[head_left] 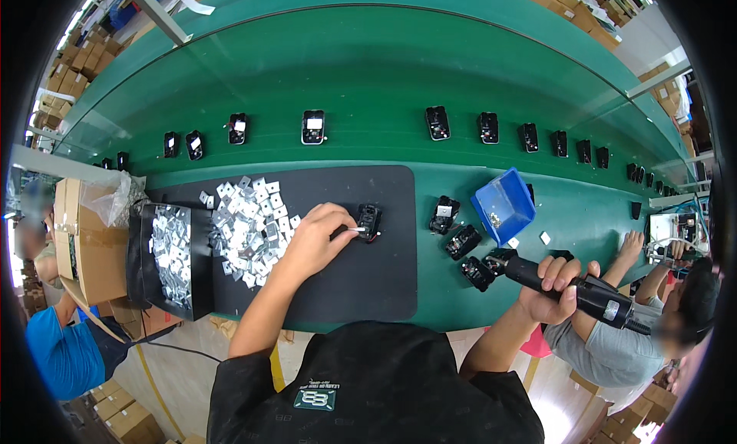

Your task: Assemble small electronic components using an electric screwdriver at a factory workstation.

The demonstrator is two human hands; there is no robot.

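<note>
Black housing [370, 215]: on the dark mat [361, 290], toward its right side; likely light, stiff, somewhat slick; best held by the side walls, clear of exposed parts.
Left hand [318, 237]: fingertips at housing's left side; pinch or mere contact, cannot tell.
Right hand [554, 292]: wrapped around black power driver [597, 297].
Obscured: driver tip, among nearby units [477, 274].

Green bench [453, 306], plain black mat [330, 184], bright blue parts bin [516, 184]. Electric screwdriver [599, 300] is black with a silvery label [611, 310], and those square plates [249, 225] are silvery white.
</note>
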